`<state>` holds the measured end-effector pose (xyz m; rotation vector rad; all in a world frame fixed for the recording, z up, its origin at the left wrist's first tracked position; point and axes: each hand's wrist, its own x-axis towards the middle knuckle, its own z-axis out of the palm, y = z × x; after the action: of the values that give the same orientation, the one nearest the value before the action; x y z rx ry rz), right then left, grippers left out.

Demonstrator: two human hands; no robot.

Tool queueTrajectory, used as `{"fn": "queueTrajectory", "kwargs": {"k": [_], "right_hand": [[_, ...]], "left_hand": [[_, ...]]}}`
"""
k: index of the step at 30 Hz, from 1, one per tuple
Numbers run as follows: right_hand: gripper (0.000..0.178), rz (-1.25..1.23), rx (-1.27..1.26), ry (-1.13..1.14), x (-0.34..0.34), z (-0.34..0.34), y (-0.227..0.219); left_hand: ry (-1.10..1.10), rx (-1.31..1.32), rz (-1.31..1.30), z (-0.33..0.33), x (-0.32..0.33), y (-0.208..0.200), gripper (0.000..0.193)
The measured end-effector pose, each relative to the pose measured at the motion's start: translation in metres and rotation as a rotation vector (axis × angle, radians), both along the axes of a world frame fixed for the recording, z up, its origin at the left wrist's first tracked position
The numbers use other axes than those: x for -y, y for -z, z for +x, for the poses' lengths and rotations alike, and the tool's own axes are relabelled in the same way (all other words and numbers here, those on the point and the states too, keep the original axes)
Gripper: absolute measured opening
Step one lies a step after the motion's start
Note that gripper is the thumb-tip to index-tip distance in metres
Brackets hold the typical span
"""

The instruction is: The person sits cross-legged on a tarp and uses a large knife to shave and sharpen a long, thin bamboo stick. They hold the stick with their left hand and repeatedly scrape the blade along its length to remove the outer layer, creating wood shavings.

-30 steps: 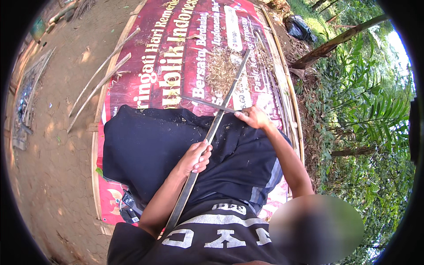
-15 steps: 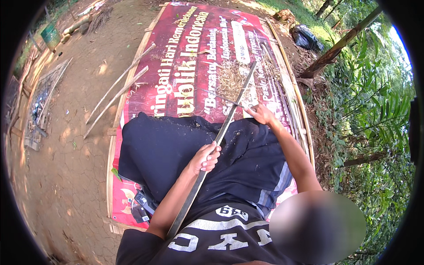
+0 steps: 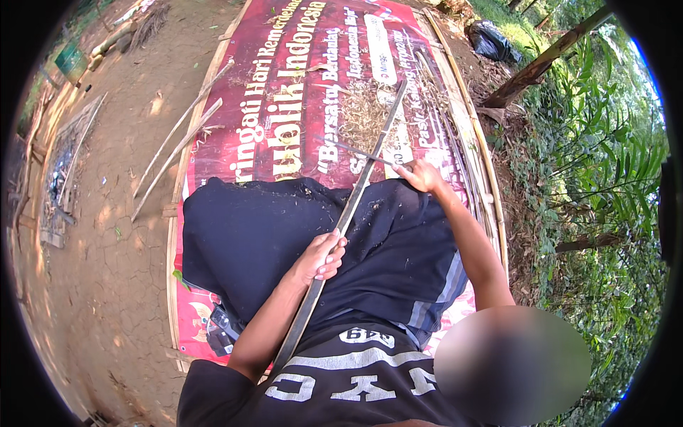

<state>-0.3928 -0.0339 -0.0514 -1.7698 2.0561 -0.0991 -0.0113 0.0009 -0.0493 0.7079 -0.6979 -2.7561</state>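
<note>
Head view had my left hand [image 3: 322, 256] clenched round a long strip [image 3: 355, 196] slanting over the dark cloth [image 3: 249, 220] on my lap, my right hand [image 3: 421, 175] gripping a knife [image 3: 353, 151] that crossed it near pale shavings [image 3: 364, 117]; a steady hold and shallow blade angle, I judged, suited best.

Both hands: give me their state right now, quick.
Left hand: closed around the long dark strip.
Right hand: closed, holding one end of the thin blade, which crosses the strip.
</note>
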Motion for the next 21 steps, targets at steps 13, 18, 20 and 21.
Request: {"fn": "queueTrajectory", "kwargs": {"k": [13,18,20,21], "right_hand": [[0.034,-0.072,-0.087,0.017,0.012,-0.042,0.034],[0.052,-0.176,-0.212,-0.109,0.018,-0.062,0.034],[0.063,-0.182,-0.035,0.085,0.020,-0.060,0.037],[0.061,-0.009,-0.017,0.107,0.020,-0.036,0.027]], "left_hand": [[0.037,0.052,0.053,-0.001,0.009,-0.013,0.039],[0.054,0.108,0.018,-0.007,0.011,-0.015,0.041],[0.067,0.097,0.039,-0.008,0.013,-0.017,0.041],[0.049,0.110,0.058,-0.002,0.012,-0.016,0.041]]}}
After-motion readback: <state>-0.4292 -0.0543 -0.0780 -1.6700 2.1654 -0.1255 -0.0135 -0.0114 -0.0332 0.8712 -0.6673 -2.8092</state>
